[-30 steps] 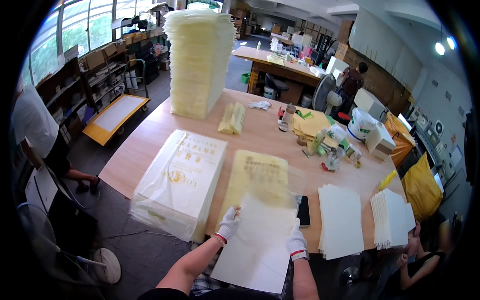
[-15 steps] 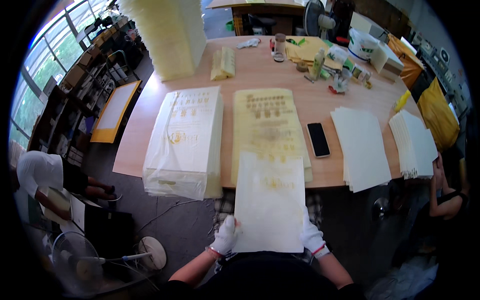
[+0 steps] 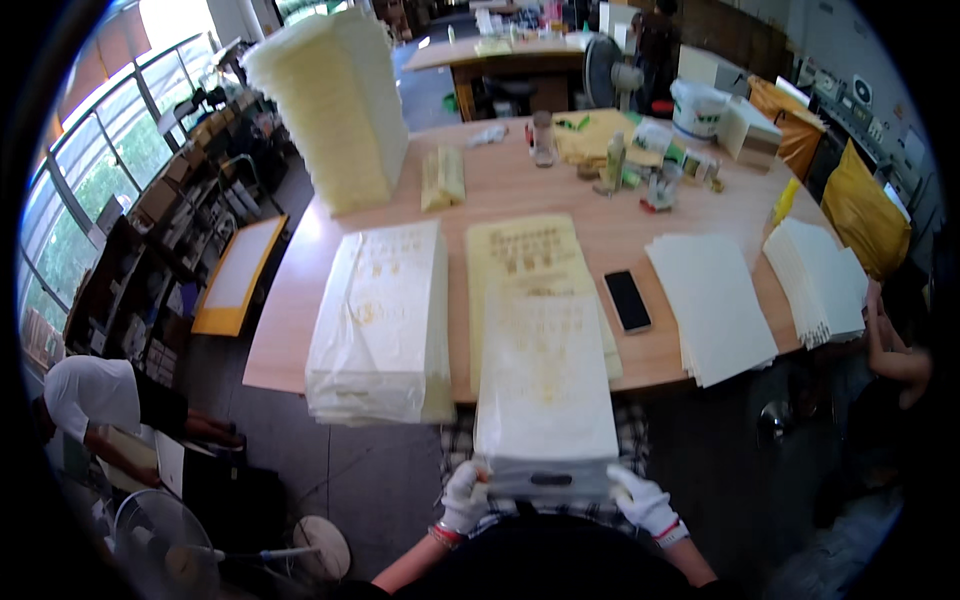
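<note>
A clear plastic bag (image 3: pixel 590 482) with printed lettering and an oval handle hole lies toward me over the table's near edge. Inside it sits a white board (image 3: pixel 545 430), its near end short of the handle strip. My left hand (image 3: pixel 464 495), in a white glove, pinches the bag's left edge by the handle strip. The white-gloved right hand (image 3: pixel 643 500) is closed at the opposite corner, fingertips on the plastic. Beneath the far part of the bag lies a pile of yellowish printed bags (image 3: pixel 520 240). To its left rises a stack of filled bags (image 3: pixel 375 310).
A phone (image 3: pixel 627 302) and white board stacks (image 3: pixel 710 305) lie to the right on the wooden table (image 3: pixel 280 345). A tall pale-yellow stack (image 3: pixel 335 120) stands at the far left. Bottles and a white bucket (image 3: pixel 697 110) are farther back. A person (image 3: pixel 95 400) bends down at left.
The white board has moved away from me into the bag, and the handle strip now shows past its near end. The whole view has tilted upward.
</note>
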`<act>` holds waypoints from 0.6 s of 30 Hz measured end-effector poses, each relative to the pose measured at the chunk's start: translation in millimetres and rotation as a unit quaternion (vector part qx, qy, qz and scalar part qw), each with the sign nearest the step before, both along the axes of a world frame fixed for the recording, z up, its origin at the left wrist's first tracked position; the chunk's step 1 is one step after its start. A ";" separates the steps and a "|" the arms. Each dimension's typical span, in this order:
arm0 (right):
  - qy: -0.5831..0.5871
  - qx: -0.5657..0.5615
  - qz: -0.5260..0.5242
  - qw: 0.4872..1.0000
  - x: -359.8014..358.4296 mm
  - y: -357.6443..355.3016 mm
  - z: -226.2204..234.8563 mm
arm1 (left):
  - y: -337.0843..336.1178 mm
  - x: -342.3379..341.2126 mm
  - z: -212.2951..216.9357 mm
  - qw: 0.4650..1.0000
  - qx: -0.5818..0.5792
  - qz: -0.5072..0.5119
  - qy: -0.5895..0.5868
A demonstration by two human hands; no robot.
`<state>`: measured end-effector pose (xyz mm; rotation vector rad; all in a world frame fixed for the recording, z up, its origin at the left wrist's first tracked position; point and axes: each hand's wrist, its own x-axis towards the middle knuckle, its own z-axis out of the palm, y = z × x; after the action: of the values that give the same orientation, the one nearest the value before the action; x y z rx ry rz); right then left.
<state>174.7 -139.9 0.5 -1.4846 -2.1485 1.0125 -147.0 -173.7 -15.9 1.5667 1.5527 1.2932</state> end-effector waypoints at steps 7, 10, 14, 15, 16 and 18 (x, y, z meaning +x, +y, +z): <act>0.601 -0.360 -0.148 0.698 -3.5 40.2 -83.1 | 48.0 29.2 47.7 0.993 0.087 -0.065 0.051; 0.532 -0.400 -0.149 0.731 -62.6 55.0 -90.7 | 58.1 13.6 102.7 0.966 0.209 -0.068 0.138; 0.564 -0.363 -0.095 0.735 -178.0 103.4 8.2 | 52.1 -45.9 126.6 0.938 0.312 0.143 0.039; 0.529 -0.344 -0.054 0.774 -200.9 115.6 16.5 | 61.7 -64.0 122.2 0.920 0.330 0.205 -0.047; 0.444 -0.308 0.024 0.841 -217.6 128.9 23.3 | 72.1 -82.0 116.6 0.889 0.353 0.260 -0.135; 0.368 -0.306 0.114 0.871 -248.9 145.7 19.7 | 93.4 -113.4 124.8 0.857 0.300 0.295 -0.298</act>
<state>-74.2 5.8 20.3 -0.7981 -1.5075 2.0763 -260.3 -80.2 108.9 0.8067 1.2994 2.5079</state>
